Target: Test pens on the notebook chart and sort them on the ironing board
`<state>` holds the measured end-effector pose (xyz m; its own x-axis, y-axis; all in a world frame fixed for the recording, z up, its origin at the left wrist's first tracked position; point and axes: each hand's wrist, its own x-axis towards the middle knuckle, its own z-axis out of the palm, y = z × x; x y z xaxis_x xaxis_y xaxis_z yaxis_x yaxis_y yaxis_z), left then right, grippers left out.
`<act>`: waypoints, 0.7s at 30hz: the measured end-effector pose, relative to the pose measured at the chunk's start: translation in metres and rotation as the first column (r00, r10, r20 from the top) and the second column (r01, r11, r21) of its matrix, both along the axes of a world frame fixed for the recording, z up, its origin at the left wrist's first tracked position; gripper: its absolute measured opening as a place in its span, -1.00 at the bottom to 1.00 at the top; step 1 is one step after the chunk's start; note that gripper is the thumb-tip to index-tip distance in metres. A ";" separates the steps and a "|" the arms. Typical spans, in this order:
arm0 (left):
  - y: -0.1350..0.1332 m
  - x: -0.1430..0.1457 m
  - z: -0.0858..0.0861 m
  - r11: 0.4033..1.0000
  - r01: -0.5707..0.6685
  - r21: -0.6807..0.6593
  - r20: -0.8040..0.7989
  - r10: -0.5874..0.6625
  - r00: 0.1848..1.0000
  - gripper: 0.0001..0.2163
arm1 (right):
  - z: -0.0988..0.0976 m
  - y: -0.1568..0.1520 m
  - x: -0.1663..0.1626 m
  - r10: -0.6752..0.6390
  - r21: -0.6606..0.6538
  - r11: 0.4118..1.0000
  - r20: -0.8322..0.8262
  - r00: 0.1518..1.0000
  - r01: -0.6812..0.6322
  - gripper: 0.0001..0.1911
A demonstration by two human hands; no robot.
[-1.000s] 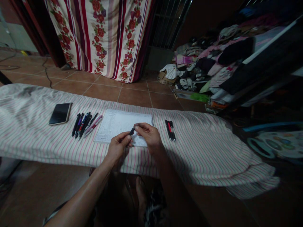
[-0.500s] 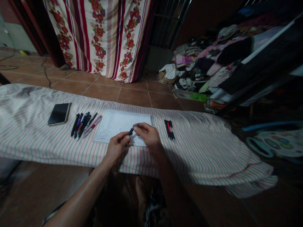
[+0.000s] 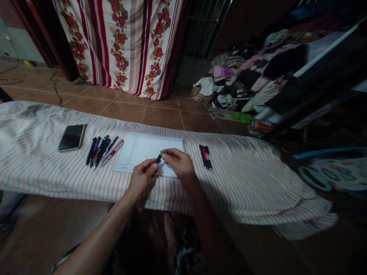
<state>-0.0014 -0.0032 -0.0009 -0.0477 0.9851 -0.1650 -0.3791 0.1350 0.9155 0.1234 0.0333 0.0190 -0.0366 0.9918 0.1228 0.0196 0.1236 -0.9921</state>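
Pen (image 3: pixel 158 158) is the thing in hand: a short dark one, pinched at its two ends between both hands just above the near edge of the spiral notebook (image 3: pixel 149 151). The left hand (image 3: pixel 142 179) curls narrowly round the lower end, thumb and forefinger closed on it; the right hand (image 3: pixel 179 164) meets it from the other side, its fingertips (image 3: pixel 164 152) closed on the upper tip. Whether they are pulling a cap or twisting the barrel cannot be told; the light is dim and the pen is mostly covered.

The grip looks slight, so a small part such as a cap or spring, if it comes free, could slip from the fingertips and roll off the striped cloth (image 3: pixel 243 179) to the tiled floor (image 3: pixel 172 114), since the hands work near the cloth's front edge. An exposed tip could also mark the open page below. To the left lies a row of pens (image 3: pixel 103 151) beside a dark phone (image 3: pixel 71 137); to the right lie two more pens (image 3: pixel 205 156), well clear of the hands.
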 end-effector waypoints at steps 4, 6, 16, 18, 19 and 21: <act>0.001 0.000 -0.003 1.000 -0.009 0.014 0.015 0.009 1.000 -0.73 | 0.001 0.000 0.001 0.013 0.016 1.000 0.002 1.000 -0.013 -0.81; 0.001 -0.001 -0.003 1.000 -0.004 0.015 0.016 0.004 1.000 -0.73 | 0.001 0.001 0.001 0.016 0.020 1.000 0.005 1.000 -0.016 -0.80; 0.000 -0.001 0.000 1.000 -0.004 0.004 0.019 0.004 1.000 -0.73 | 0.003 0.000 0.002 0.010 -0.044 0.999 -0.036 0.999 -0.012 -0.73; 0.000 -0.001 0.000 1.000 -0.007 0.002 0.028 0.007 1.000 -0.73 | 0.004 0.001 0.004 -0.004 -0.054 0.999 -0.048 0.999 0.002 -0.73; 0.000 -0.002 0.000 1.000 -0.007 0.002 0.032 0.007 0.999 -0.72 | 0.005 0.001 0.006 -0.018 -0.057 0.998 -0.053 0.998 0.015 -0.72; 0.000 -0.001 0.000 1.000 -0.008 0.001 0.039 0.008 0.999 -0.73 | 0.006 0.003 0.010 -0.051 -0.056 0.997 -0.054 0.997 0.048 -0.71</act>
<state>-0.0029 -0.0028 -0.0009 -0.0488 0.9850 -0.1654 -0.4153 0.1306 0.9003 0.1331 0.0361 0.0247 0.0183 0.9975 0.0688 -0.0309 0.0694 -0.9971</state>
